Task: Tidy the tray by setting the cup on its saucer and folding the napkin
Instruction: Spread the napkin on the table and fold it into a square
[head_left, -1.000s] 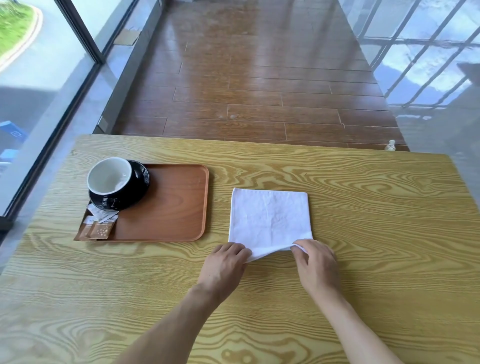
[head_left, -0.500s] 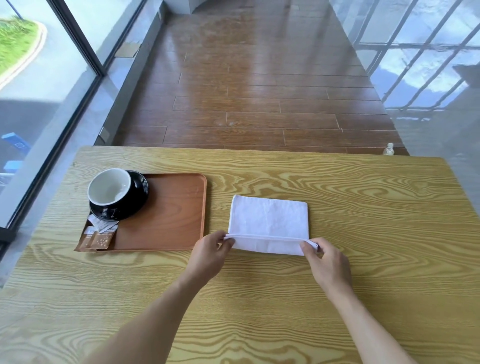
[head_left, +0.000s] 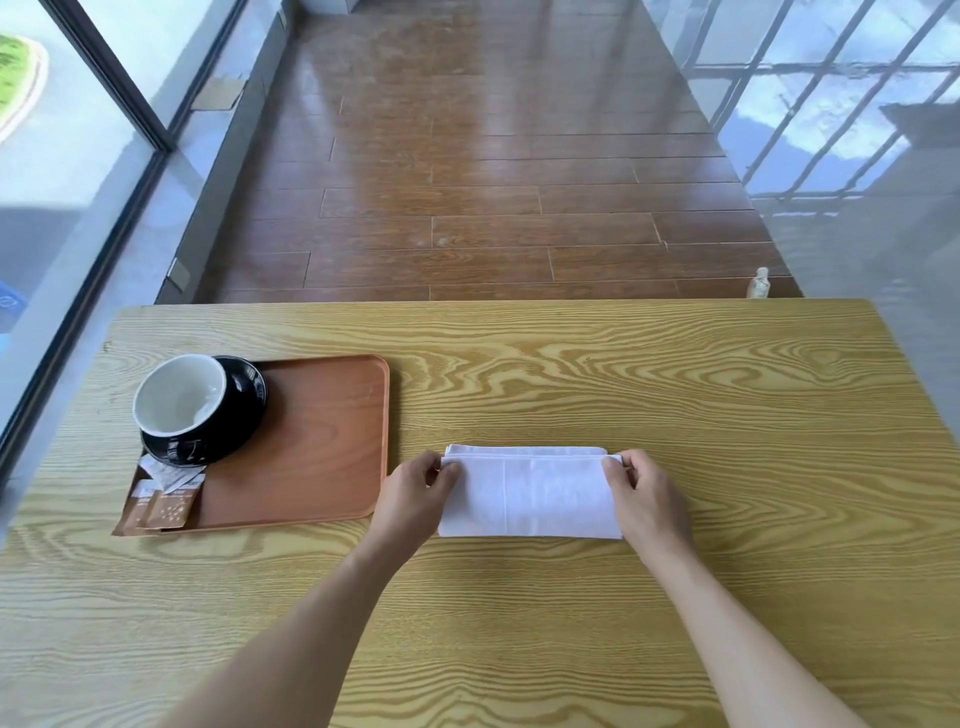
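Napkin (head_left: 530, 496) white, folded into a flat rectangle on the counter (head_left: 675, 415), lying between the two hands. Long axis running side to side, from one hand across to the other; short axis pointing away toward the far counter edge. Folded crease along the near edge, loose layered edges stacked along the far edge, with a thin strip of the lower layer peeking out just beyond the top layer. Faint vertical crease line left of the middle.

Left hand (head_left: 413, 499) pinching the far-left corner of the napkin, thumb and fingertips closed on the cloth edge, palm resting beside the left short end. Right hand (head_left: 649, 499) pinching the far-right corner likewise, fingers curled over the top layer, heel of the hand against the right short end. Both forearms bare, reaching in from the near edge.

Tray (head_left: 322, 441) brown, just left of the left hand, near but not touching it. Cup (head_left: 179, 397), black outside and white inside, seated on the black saucer (head_left: 244, 400) at the tray's far-left corner, tilted a little with its mouth leaning leftward. Small paper packets (head_left: 166, 493) heaped on the tray nearer than the saucer, partly over the near-left rim.
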